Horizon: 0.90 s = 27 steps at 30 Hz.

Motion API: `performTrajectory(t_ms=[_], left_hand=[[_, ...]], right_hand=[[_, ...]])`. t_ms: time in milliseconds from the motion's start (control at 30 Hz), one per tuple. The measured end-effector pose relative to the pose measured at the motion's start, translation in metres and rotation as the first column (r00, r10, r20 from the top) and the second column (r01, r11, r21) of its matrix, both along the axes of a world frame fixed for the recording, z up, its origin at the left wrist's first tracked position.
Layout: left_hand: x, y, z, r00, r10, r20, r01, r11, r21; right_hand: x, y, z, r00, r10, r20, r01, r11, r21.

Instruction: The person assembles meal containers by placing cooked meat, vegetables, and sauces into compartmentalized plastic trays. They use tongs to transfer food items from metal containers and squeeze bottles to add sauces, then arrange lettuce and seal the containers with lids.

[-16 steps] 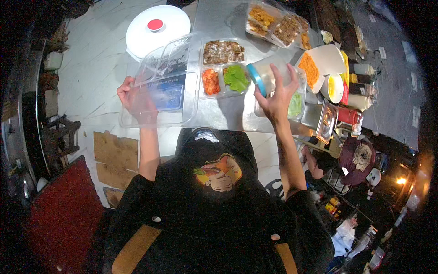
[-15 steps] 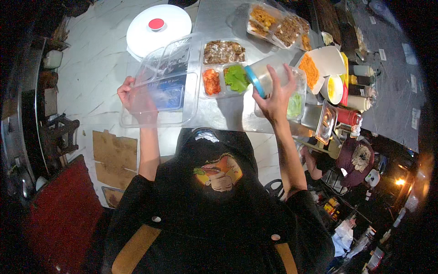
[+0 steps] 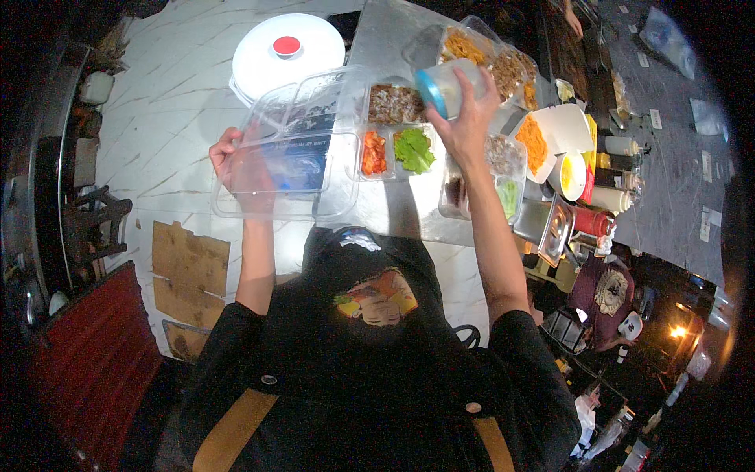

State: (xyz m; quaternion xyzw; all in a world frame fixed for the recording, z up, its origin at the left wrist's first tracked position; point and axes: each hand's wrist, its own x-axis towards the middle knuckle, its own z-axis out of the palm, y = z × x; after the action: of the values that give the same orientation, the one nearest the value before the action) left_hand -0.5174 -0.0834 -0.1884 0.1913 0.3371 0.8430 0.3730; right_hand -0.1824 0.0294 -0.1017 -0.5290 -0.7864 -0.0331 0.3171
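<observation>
My right hand (image 3: pixel 472 118) is wrapped round a clear shaker jar (image 3: pixel 456 82) with a blue rim. The jar is tipped on its side, its blue end over the meat (image 3: pixel 393 102) in a compartment tray (image 3: pixel 393 176). That tray also holds red-orange pickled vegetables (image 3: pixel 374 152) and green lettuce (image 3: pixel 414 149) in separate compartments. On the left, my left hand (image 3: pixel 236 165) grips a clear plastic lid (image 3: pixel 338 200), its fingers partly seen through the plastic. A second compartment tray (image 3: pixel 451 208) with lettuce and other food lies partly hidden under my right forearm.
A round white lidded container (image 3: pixel 252 59) stands at the far left. More filled trays (image 3: pixel 480 51) sit at the back. To the right are an orange-filled paper box (image 3: pixel 570 126), a white bowl (image 3: pixel 568 175), sauce bottles (image 3: pixel 594 223) and a metal pan (image 3: pixel 557 232). Another person's hand (image 3: pixel 574 22) shows at far right.
My right hand has moved the shaker jar up and away from over the lettuce to the meat side. My left hand still holds the lid. The view has shifted slightly.
</observation>
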Motion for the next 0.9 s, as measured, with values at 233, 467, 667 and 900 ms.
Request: performTrajectory(t_ms=[233,467,667,900], left_hand=[[-0.003,-0.006,0.007,0.997,0.024,0.078,-0.033,0.994,0.109],[0.001,-0.010,0.003,0.992,0.030,0.121,-0.032,0.999,0.015],[-0.002,-0.005,-0.001,0.989,-0.016,0.148,0.002,0.995,0.096],[0.011,-0.001,-0.007,0.999,0.004,0.045,-0.002,0.999,-0.035]], right_hand=[[0.014,0.013,-0.005,0.996,-0.084,0.040,0.084,0.996,-0.001],[-0.011,-0.009,-0.005,0.994,0.105,0.044,-0.101,0.991,-0.084],[-0.015,-0.062,-0.009,0.991,0.128,0.036,-0.115,0.963,-0.243],[0.013,-0.116,-0.010,0.792,-0.270,-0.548,-0.019,0.886,-0.464]])
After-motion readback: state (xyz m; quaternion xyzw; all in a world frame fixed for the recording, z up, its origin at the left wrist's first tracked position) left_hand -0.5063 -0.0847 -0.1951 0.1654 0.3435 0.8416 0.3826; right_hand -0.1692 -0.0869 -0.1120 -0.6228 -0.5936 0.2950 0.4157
